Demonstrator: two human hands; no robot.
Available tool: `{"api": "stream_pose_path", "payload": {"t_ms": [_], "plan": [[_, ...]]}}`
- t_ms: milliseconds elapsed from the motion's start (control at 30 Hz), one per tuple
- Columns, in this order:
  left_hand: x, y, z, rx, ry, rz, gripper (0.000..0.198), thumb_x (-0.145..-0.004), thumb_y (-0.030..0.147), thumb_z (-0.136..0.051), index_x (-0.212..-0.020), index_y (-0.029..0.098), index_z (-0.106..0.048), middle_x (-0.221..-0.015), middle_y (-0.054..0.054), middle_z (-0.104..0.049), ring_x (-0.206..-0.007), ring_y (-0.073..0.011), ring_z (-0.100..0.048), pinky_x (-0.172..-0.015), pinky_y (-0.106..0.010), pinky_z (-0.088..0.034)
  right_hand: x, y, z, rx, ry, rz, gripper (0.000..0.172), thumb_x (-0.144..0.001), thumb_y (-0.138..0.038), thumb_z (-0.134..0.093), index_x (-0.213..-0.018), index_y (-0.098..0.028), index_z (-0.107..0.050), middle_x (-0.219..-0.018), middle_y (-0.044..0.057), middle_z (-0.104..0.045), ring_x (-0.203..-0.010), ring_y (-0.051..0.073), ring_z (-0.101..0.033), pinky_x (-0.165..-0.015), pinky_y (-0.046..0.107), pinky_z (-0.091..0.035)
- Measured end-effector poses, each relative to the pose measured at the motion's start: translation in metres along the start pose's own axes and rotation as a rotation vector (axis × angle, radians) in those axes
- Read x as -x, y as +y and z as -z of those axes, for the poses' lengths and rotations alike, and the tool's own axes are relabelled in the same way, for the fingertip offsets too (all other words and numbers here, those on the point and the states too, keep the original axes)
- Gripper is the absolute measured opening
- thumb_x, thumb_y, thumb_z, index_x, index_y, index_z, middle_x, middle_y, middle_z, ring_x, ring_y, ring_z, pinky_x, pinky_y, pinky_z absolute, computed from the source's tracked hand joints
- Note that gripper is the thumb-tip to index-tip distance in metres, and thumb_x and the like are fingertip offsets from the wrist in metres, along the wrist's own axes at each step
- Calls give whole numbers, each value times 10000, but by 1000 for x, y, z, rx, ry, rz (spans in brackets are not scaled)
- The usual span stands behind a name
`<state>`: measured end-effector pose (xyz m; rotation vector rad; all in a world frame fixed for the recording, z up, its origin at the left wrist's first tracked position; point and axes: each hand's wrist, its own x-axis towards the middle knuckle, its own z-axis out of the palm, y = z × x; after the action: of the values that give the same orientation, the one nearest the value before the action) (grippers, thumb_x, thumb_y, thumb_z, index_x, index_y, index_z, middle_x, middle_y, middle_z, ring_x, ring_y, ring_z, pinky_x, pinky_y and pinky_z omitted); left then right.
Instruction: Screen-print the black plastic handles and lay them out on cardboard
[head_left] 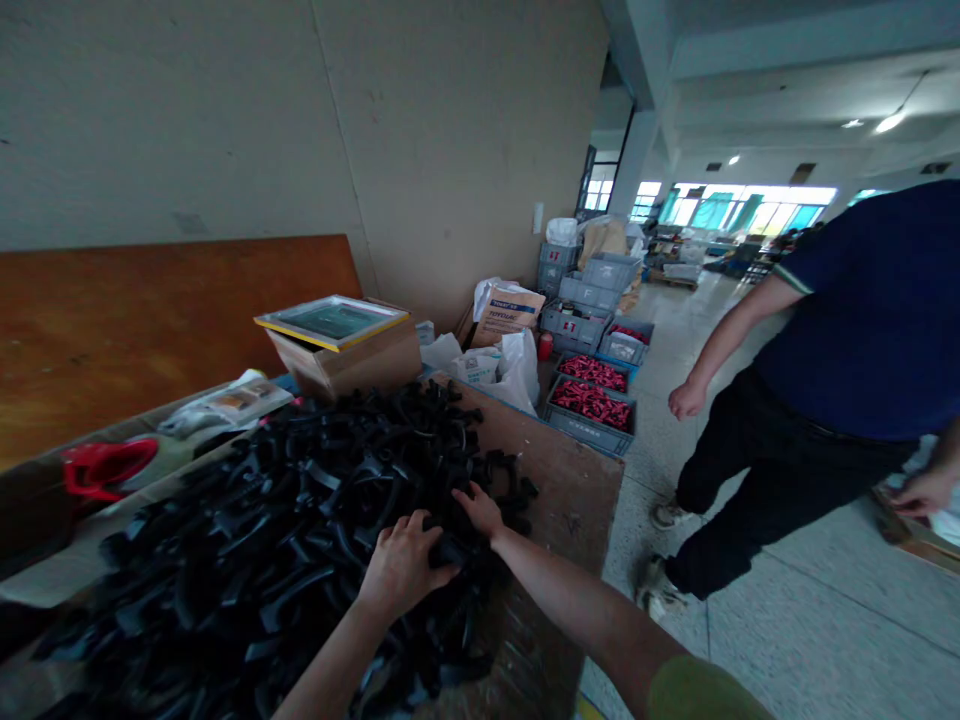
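A large heap of curved black rubber or plastic parts (300, 510) covers most of a wooden board (574, 510). My left hand (401, 565) is at the near edge of the heap, its fingers closed around one black curved part (448, 550). Just beyond it, my right hand (480, 510) has its fingers down among the pieces. I cannot tell whether it grips one. My olive sleeve (701, 692) shows at the lower right.
A standing person (847, 350) in a dark shirt is right of the board. Beyond the heap are a cardboard box (345, 360) topped by a framed screen, white bags, and grey crates (589, 415) of red items. A red object (109, 468) lies at left.
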<state>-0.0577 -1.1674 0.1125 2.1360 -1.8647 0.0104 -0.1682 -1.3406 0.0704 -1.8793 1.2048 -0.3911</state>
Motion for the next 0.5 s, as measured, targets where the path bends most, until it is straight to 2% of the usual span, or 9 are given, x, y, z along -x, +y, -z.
{"api": "stream_pose_path", "payload": {"t_ms": [100,167,233,300,400,500], "plan": [[42,-2,-6,11,-32,2,341,-804,427,-687,-1075,223,-714,-1361,-133,-526,-1146,-276,-594,-939,-388,-494,32,-6,-17,50,22,-23,653,-893,-648,-467,-1423,-268,-486,-1308,66,-652,-1262,281,-566,-1087,453,-363],[73,-5,-10,-14,-60,28,366,-796,423,-697,-1106,228,-711,-1368,-143,-517,-1168,-299,-580,-955,-414,-496,52,-14,-27,71,24,-36,742,-887,-655,-474,-1489,-227,-399,-1354,99,-618,-1278,289,-554,-1083,445,-374],[104,-9,-14,-39,-81,80,391,-785,433,-710,-1126,242,-709,-1361,-147,-517,-1178,-318,-571,-967,-443,-494,69,-24,-36,86,28,-34,800,-893,-651,-468,-1538,-210,-299,-1429,114,-553,-1297,282,-538,-1073,424,-396],[131,-12,-17,-40,-71,140,425,-794,425,-705,-1181,250,-693,-1372,-151,-504,-1197,-319,-560,-981,-439,-493,85,-32,-45,121,39,21,778,-908,-625,-458,-1552,-235,-262,-1514,103,-458,-1329,269,-505,-1073,412,-404],[165,-11,-20,-42,-58,224,474,-804,384,-699,-1260,262,-660,-1406,-150,-476,-1225,-318,-546,-972,-422,-507,111,-38,-60,187,12,144,736,-904,-588,-500,-1541,-285,-294,-1578,88,-353,-1358,270,-469,-1061,417,-420],[193,-6,-20,-69,-77,314,511,-813,343,-681,-1319,298,-621,-1450,-128,-462,-1235,-309,-550,-946,-409,-527,140,-34,-68,269,-80,274,669,-890,-593,-537,-1470,-269,-455,-1552,109,-390,-1339,289,-486,-1073,431,-409]]}}
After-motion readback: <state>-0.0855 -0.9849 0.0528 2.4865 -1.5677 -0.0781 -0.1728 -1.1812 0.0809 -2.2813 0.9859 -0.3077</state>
